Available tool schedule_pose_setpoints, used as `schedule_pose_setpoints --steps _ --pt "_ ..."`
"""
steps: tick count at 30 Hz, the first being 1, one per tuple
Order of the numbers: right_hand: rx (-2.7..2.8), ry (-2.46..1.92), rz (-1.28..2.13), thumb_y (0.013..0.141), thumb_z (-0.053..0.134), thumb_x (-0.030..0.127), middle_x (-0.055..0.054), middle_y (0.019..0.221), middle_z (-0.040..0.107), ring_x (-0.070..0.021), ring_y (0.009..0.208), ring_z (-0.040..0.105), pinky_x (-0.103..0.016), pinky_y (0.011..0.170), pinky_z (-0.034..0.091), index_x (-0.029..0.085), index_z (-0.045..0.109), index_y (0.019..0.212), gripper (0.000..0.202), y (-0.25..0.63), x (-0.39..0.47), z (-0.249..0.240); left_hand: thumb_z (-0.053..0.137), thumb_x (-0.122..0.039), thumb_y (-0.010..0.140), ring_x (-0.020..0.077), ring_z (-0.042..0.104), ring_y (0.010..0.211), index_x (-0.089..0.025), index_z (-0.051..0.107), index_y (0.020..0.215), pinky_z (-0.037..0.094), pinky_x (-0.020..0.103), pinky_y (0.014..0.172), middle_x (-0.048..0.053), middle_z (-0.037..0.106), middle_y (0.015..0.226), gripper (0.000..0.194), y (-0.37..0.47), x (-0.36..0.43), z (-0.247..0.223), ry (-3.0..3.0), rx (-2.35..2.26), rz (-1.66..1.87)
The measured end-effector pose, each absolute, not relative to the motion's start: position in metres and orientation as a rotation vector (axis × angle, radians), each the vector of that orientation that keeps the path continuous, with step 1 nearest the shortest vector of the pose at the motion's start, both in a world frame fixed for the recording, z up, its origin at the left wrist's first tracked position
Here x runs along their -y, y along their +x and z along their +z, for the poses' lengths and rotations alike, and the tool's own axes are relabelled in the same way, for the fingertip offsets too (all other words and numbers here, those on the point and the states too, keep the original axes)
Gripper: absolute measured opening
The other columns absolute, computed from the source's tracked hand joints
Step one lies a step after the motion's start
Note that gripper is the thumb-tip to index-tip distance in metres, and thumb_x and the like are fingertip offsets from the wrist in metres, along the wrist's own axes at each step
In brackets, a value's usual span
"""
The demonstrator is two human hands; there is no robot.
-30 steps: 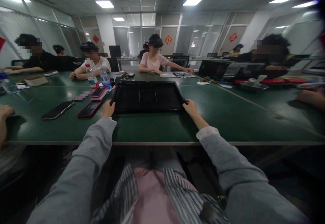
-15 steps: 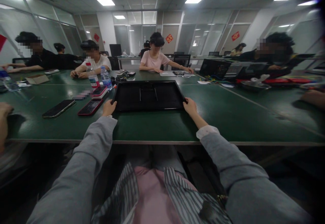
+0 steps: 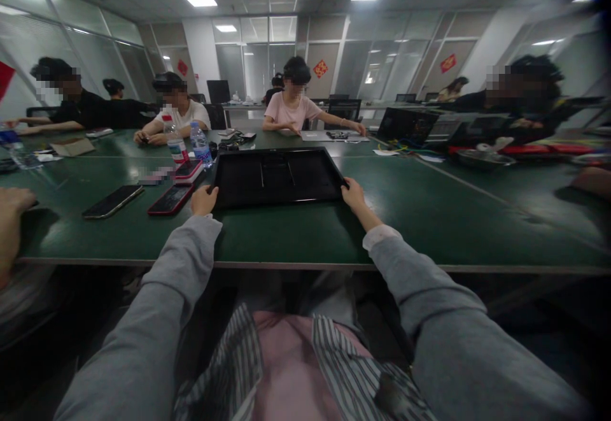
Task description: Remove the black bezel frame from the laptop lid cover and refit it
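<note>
Both my hands are closed on the near corners of a shallow black rectangular tray [image 3: 315, 178] with raised edges and two thin pale lines inside. My left hand [image 3: 204, 200] grips its left corner, fingers wrapped over the edge. At the opposite corner my right hand [image 3: 354, 195] holds on with the thumb on top. The tray lies on or just above the green tabletop [image 3: 281, 236]; I cannot tell which. Just left of my left hand is a phone with a red edge [image 3: 170, 199].
A dark phone [image 3: 113, 201] lies farther left. Behind it stand a water bottle [image 3: 200, 146] and a red-capped bottle [image 3: 175, 144]. A metal bowl [image 3: 485, 158] and cables sit at right. Co-workers sit around the table; another person's hand [image 3: 16, 203] rests at the left edge.
The tray has turned slightly, its right side coming a little left and up in view with my right hand. My left hand has barely moved. Both keep their grip.
</note>
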State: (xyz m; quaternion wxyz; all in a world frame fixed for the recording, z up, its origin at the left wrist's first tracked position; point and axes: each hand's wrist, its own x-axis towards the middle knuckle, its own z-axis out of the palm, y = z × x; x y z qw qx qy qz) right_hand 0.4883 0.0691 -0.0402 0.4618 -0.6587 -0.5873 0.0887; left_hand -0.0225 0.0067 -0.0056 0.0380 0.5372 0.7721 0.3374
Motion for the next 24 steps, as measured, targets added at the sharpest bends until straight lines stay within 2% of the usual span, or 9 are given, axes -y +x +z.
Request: schedule_pose_setpoints --steps 7,19,24 --pt "1.460 -1.596 0.230 0.087 0.052 0.023 -0.016 0.135 0.066 -0.0287 0.128 0.061 -0.049 0.113 0.044 0.012 0.060 0.136 0.051 0.4948 -0.0747 -0.0495 0.049 -0.041 0.100 0.0332 0.062 0.124 -0.013 0.068 0.131 0.047 0.042 0.103 0.019 0.068 0.132 0.046 -0.0197 -0.0006 -0.0031 1.667 -2.369 1.008" --pt "1.436 -1.624 0.255 0.087 0.052 0.024 -0.017 0.137 0.064 -0.0282 0.131 0.059 -0.047 0.114 0.044 0.012 0.059 0.138 0.052 0.4898 -0.0657 -0.0426 0.051 -0.038 0.098 0.0323 0.063 0.122 -0.014 0.067 0.131 0.047 0.041 0.102 0.018 0.069 0.130 0.044 -0.0198 -0.0004 -0.0039 1.680 -2.353 1.019" --pt "1.440 -1.624 0.249 0.085 0.054 0.024 -0.016 0.135 0.066 -0.0302 0.133 0.058 -0.051 0.115 0.044 0.014 0.060 0.136 0.052 0.4903 -0.0664 -0.0426 0.051 -0.037 0.098 0.0325 0.062 0.124 -0.013 0.066 0.132 0.047 0.041 0.103 0.019 0.068 0.132 0.045 -0.0203 -0.0018 -0.0054 1.679 -2.354 1.030"
